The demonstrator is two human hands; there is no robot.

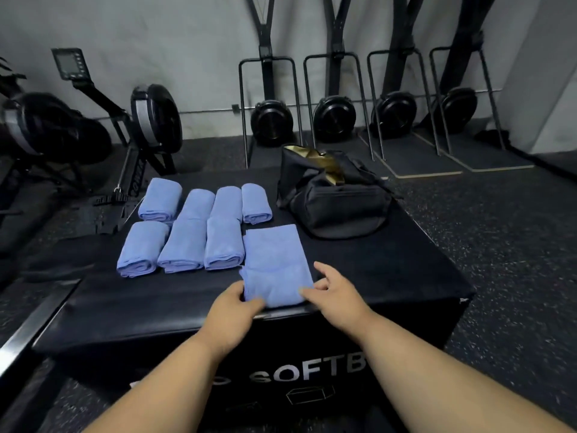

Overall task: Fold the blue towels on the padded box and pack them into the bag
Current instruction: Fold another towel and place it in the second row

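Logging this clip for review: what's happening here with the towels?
A person is folding blue towels on a padded box. Both hands are on the near end of a half-folded towel: the left hand pinches its left corner, the right hand rests on its right edge. Seven folded towels lie in two rows to the left. The black bag sits open at the back of the box; no towel shows inside it.
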